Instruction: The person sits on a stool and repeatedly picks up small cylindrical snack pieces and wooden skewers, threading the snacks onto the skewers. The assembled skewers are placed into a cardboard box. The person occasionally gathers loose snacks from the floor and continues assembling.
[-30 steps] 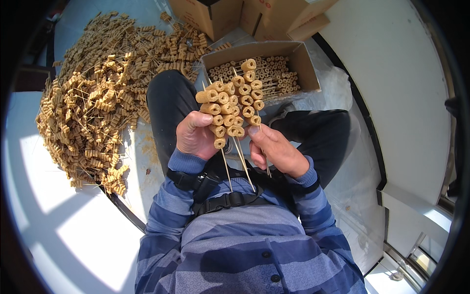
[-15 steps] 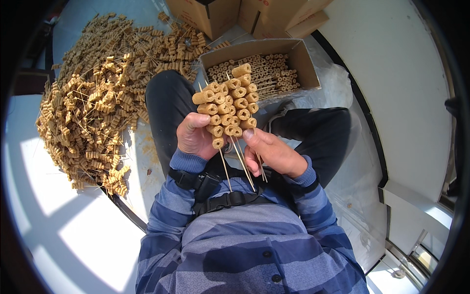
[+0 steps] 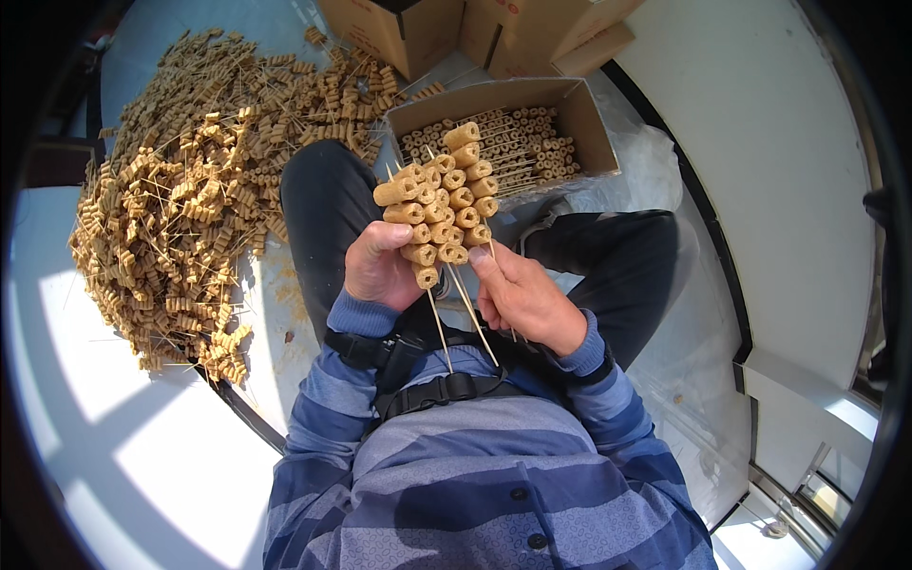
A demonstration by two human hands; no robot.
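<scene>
I see a heap of skewers sprawling at left. Brown cartons are cut off by the top edge; I can't make out their red print. More skewers fill the open box, partly hidden behind the bundle above the lap. The left hand clasps that bundle, fingers mostly hidden; the right hand pinches its right-side sticks.

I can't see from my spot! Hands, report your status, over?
Left hand gripping skewered tubes. Right hand pinching skewer sticks. Open carton just beyond.
</scene>
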